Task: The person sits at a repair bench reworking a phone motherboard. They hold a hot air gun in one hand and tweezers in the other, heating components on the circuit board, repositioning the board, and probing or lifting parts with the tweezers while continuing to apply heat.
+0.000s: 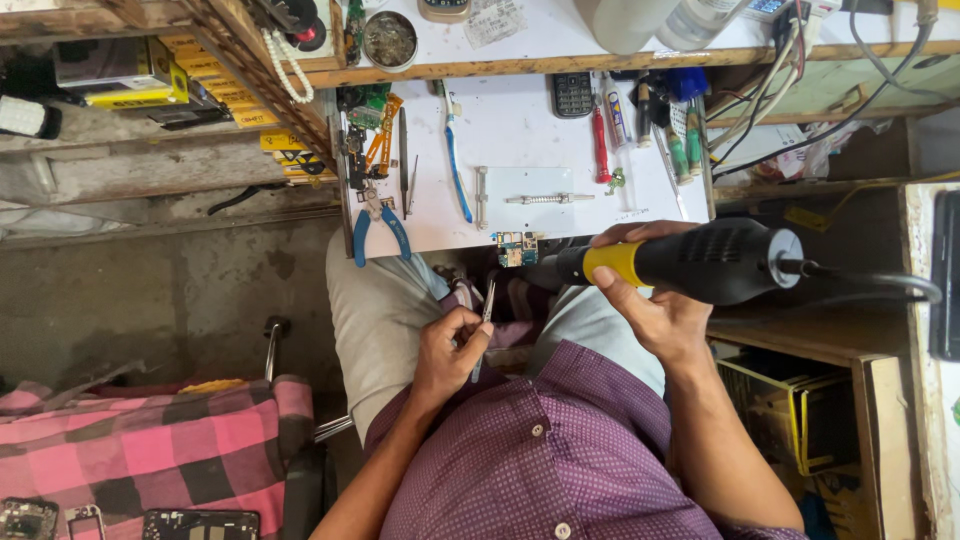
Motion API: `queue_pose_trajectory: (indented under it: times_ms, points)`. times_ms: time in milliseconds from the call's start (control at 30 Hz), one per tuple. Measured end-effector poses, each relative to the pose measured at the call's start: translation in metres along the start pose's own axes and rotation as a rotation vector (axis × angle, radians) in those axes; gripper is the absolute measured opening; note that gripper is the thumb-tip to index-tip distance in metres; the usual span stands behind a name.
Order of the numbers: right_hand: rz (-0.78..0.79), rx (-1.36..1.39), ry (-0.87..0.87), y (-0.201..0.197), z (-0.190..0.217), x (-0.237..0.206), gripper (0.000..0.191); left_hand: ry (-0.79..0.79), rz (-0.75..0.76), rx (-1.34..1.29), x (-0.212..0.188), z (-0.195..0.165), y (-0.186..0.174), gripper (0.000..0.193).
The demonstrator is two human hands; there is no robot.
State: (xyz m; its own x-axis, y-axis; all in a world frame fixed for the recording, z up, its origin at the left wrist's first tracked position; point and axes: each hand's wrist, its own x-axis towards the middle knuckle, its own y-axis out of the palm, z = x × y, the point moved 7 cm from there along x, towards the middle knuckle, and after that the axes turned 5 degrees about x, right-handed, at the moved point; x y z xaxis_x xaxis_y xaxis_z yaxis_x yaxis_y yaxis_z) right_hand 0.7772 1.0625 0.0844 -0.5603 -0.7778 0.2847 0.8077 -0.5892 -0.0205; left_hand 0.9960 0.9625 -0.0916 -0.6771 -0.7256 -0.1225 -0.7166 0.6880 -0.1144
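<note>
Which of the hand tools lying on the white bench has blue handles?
The pliers at the bench's left front corner, beside a blue toothbrush. The screwdrivers on the right have a red and green handle instead.

Blue-handled pliers (378,228) are laid at the left edge of the white bench top (520,130), a blue toothbrush (455,160) beside them. A dark keypad phone (572,94) is set near the shelf. A pink checked cloth (150,440) is draped lower left.
</note>
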Motion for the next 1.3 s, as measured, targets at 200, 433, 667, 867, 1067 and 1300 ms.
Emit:
queue_pose_trajectory:
  times_ms: [200, 433, 667, 867, 1067, 1300]
  points:
    - [0.019, 0.007, 0.018, 0.004, -0.006, 0.009, 0.043, 0.015, 0.004, 0.026, 0.005, -0.002, 0.0, 0.017]
    - [0.019, -0.027, 0.036, 0.005, -0.009, 0.016, 0.041, 0.029, 0.001, 0.037, 0.01, -0.005, -0.002, 0.017]
    - [0.005, -0.026, 0.017, 0.005, -0.01, 0.02, 0.041, 0.021, 0.004, 0.033, 0.012, -0.005, -0.001, 0.017]
    - [0.02, -0.037, -0.003, 0.006, -0.011, 0.026, 0.041, 0.028, 0.004, 0.028, 0.015, -0.004, -0.002, 0.017]
    - [0.025, -0.04, 0.001, 0.009, -0.013, 0.03, 0.04, 0.03, 0.002, 0.035, 0.017, -0.004, -0.002, 0.017]
    - [0.054, -0.057, -0.028, 0.015, -0.009, 0.038, 0.041, 0.034, 0.002, 0.017, 0.019, -0.006, -0.003, 0.017]
